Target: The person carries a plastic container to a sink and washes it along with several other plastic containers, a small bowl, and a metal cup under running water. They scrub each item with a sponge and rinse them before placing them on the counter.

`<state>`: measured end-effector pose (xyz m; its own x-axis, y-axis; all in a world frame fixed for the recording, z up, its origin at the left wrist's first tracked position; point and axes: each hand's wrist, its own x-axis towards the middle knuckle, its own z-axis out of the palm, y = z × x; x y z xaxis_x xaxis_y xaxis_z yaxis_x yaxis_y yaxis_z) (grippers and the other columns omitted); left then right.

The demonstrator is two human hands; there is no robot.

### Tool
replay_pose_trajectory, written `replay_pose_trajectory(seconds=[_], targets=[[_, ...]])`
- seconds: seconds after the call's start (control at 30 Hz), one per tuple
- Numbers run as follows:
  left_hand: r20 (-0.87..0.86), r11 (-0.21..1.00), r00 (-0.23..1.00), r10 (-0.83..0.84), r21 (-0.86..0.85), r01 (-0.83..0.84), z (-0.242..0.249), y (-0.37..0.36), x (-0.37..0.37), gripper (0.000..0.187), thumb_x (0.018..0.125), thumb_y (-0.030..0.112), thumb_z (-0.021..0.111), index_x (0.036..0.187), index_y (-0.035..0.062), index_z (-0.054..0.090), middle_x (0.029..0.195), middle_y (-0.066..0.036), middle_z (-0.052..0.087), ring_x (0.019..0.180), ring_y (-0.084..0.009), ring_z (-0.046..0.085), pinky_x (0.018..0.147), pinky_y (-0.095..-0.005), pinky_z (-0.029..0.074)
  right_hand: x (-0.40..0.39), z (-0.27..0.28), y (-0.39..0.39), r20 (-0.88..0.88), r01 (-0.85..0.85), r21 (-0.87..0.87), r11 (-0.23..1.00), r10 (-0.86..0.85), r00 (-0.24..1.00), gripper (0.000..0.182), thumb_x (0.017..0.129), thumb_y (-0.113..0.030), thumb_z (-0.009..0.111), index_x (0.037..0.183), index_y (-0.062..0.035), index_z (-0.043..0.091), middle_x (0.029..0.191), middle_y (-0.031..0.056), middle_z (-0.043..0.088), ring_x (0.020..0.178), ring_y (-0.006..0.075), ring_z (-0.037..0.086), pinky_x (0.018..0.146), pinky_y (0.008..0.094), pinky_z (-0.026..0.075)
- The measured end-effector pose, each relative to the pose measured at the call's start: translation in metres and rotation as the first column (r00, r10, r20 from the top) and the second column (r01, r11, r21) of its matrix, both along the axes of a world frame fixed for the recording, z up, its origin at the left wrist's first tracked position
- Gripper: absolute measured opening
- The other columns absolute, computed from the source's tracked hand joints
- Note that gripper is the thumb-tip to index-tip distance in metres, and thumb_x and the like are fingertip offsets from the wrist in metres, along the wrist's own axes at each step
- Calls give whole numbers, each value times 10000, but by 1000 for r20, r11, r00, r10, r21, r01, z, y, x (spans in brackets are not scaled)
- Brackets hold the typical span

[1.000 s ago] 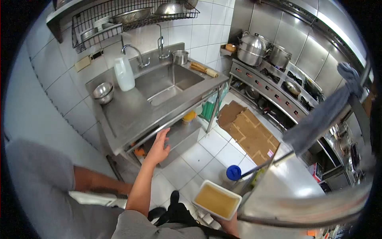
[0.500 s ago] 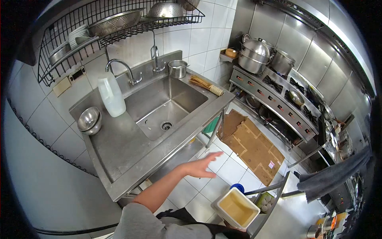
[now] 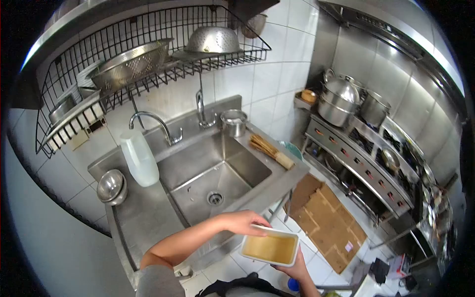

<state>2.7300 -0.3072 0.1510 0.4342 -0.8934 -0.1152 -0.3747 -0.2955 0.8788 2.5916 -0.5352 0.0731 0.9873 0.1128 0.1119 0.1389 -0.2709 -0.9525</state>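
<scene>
A white rectangular container (image 3: 270, 247) with a yellowish inside is held in front of my body, near the front edge of the steel sink counter (image 3: 143, 222). My left hand (image 3: 246, 222) is at its upper left rim, fingers closed on the edge. From the right and below, my right hand (image 3: 297, 267) grips the container; part of its fingers is hidden behind it. Beyond lies the sink basin (image 3: 213, 173) with its drain. On the counter's left stand a translucent white jug (image 3: 140, 159) and stacked metal bowls (image 3: 112, 187).
A metal pot (image 3: 233, 123) and a stick brush (image 3: 271, 151) stand by the sink. Colanders (image 3: 215, 39) sit on the wire rack above. Flattened cardboard (image 3: 329, 222) covers floor tiles at right, before a stove (image 3: 356, 161) with pots.
The container has moved up and left, from low beside my body to the sink's front. My left hand, empty and spread before, now holds its rim. The view has shifted.
</scene>
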Motion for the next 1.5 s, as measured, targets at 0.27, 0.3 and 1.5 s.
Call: replay_pose_trajectory(seconds=[0.27, 0.3, 1.5], targets=[[210, 819, 874, 438, 309, -484, 10, 103, 107, 325, 856, 274, 525, 1045, 13, 570, 887, -190, 630, 810, -287, 616, 728, -347, 468, 260, 2, 85, 129, -591, -107, 800, 600, 789, 921, 559, -144, 797, 1306, -5, 276, 1249, 141, 415, 1172, 230, 406, 993, 338, 323], [235, 782, 847, 477, 326, -531, 6, 120, 116, 330, 860, 281, 516, 1034, 6, 572, 878, -197, 627, 802, -301, 615, 724, -351, 468, 282, 1, 102, 203, -608, -178, 774, 633, 747, 933, 572, -163, 797, 1313, 5, 255, 1248, 154, 414, 1176, 239, 404, 998, 339, 319], [321, -77, 322, 891, 804, -590, -337, 182, 141, 349, 805, 276, 564, 1082, 63, 554, 1093, -177, 570, 1047, -319, 539, 854, -401, 465, 625, 10, 162, 385, 183, -851, 493, 347, 855, 308, 806, -145, 452, 1061, -1, 548, 899, 183, 607, 914, 329, 574, 791, 418, 449]])
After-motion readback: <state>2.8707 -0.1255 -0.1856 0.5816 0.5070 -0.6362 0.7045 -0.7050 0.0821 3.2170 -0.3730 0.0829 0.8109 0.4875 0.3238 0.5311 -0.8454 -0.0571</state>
